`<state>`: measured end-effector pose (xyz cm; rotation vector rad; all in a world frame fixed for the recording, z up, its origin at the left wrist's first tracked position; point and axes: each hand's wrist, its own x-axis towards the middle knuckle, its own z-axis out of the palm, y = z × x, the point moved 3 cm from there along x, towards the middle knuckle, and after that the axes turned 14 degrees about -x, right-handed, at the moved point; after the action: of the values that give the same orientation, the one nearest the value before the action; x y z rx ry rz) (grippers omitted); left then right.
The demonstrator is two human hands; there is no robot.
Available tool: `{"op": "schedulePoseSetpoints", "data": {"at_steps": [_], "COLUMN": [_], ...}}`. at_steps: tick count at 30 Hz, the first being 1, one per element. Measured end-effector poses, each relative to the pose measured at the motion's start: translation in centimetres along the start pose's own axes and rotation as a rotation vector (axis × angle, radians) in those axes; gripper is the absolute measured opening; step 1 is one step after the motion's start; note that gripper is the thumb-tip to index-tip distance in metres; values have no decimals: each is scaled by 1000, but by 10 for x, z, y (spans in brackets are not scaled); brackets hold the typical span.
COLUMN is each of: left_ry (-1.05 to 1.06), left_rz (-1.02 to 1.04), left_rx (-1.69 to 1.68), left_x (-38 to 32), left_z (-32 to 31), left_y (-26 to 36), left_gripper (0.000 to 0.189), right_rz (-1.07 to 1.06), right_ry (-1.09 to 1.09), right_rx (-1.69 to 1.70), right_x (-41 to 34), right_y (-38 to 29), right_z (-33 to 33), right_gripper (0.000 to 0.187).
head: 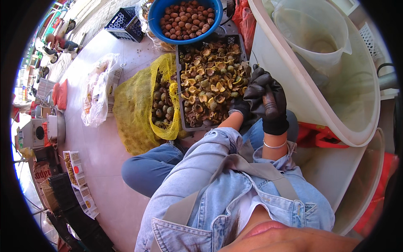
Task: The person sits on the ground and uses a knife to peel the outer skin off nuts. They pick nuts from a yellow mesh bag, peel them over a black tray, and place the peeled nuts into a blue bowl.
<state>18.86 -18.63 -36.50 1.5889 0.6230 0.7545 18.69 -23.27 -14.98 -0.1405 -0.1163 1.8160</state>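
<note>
My right hand, in a black glove, is closed around the worn wooden handle of a tool whose working end is hidden. Close beside it, at the crate's right edge, my left hand is also black-gloved; its fingers are mostly hidden, so its grip cannot be told. The dark plastic crate holds split husks and green-brown whole fruits. Left of the crate, a yellow mesh bag lies with its mouth open, showing more dark fruits. Brown walnuts in shell fill a blue basin beyond the crate.
A large pale plastic tub stands close on the right, with a translucent bucket inside. A white plastic bag and a black crate are on the floor to the left. A person is far off at upper left.
</note>
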Motion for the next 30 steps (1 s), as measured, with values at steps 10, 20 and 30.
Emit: {"op": "schedulePoseSetpoints", "data": {"at_steps": [10, 20, 30], "left_ry": [-44, -94, -56], "left_rz": [-33, 278, 280], "left_rx": [230, 828, 878], "left_x": [-67, -127, -116], "left_z": [-40, -130, -132], "left_y": [-46, 91, 44], "left_gripper": [34, 49, 32], "right_rz": [-225, 53, 26], "right_ry": [193, 68, 241], "right_rx": [-665, -113, -72], "right_x": [-4, 5, 4], "right_y": [6, 3, 4], "right_z": [1, -14, -3], "right_gripper": [22, 26, 32]}}
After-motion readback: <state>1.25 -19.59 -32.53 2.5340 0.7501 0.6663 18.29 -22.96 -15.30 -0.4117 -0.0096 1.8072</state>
